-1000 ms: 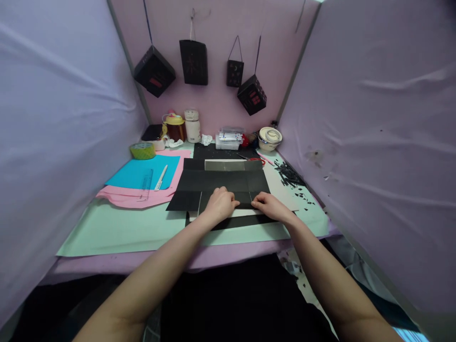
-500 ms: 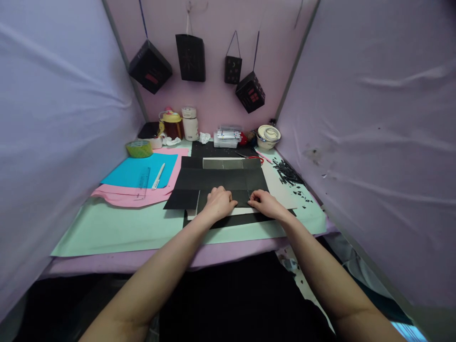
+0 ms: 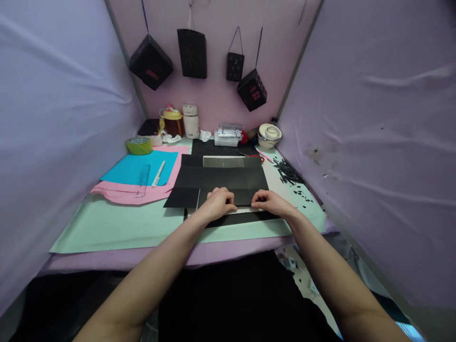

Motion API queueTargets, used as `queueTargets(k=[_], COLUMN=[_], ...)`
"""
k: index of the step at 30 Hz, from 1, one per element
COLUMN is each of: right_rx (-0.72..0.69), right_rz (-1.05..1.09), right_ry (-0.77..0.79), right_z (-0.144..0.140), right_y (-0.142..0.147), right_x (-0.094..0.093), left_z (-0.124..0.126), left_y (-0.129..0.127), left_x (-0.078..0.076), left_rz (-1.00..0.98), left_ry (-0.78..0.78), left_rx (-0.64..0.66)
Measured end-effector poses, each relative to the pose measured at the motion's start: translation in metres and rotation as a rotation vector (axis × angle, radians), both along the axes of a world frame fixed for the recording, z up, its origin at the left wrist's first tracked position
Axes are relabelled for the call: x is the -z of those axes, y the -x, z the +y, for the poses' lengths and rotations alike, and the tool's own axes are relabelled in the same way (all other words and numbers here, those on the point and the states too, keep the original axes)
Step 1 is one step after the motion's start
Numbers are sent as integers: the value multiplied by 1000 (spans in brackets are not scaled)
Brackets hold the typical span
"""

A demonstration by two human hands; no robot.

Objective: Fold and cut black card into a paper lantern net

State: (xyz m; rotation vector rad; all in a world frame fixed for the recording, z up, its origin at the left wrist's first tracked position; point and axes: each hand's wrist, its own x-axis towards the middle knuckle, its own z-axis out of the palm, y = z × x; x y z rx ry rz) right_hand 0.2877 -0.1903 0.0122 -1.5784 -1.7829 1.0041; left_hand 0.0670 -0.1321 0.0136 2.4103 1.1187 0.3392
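Note:
A creased sheet of black cardstock (image 3: 221, 178) with cut flaps lies in front of me on a white board. My left hand (image 3: 218, 203) rests on its near flap, thumb and fingers curled in a pinch at the near edge. A little to the right, my right hand (image 3: 271, 201) pinches the same near edge near a fold line. A pale cut line shows at the left of the flap. Part of another black sheet (image 3: 242, 219) sticks out below the white board on the near side.
To the left, a ruler (image 3: 144, 175) and a white pen-shaped tool (image 3: 158, 174) lie on blue paper (image 3: 121, 170) over pink sheets. Red-handled scissors (image 3: 261, 157) and black scraps (image 3: 289, 172) lie right. Behind stand a bottle (image 3: 191, 122) and a marker box (image 3: 228, 136). Black boxes (image 3: 151, 61) hang above.
My right hand has shifted slightly right along the near edge, its fingers more curled. My left thumb has moved down a little at the edge. The view has tilted slightly.

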Motion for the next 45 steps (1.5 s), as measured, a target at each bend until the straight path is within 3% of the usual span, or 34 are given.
queueTargets(k=[9,15,21,26,28,34,45], right_rx=[-22,-44,7,33,57,-44,-23], right_rz=[-48,-91,-406,-486,-462,-240,-201], right_ry=[-73,-68,-359,-399,-367,-50,62], right_z=[1,-3,-13,-15,-11,13,23], right_y=[-2,1,14,19,17,8,6], right_x=[4,-5,-2,9,9,-1,-1], left_z=[-4,-4,-7,-10,-8,-2,5], left_y=[0,-4,-1,-2,-4,-12,-23], left_x=[-1,3,4,4,3,-1,-7], left_rz=[-38,-61,-96,-150,-128,-29,127], left_ry=[-9,-15,-55,-82,-68,-10,48], left_rx=[17,-12,51,114,81,-18,-78])
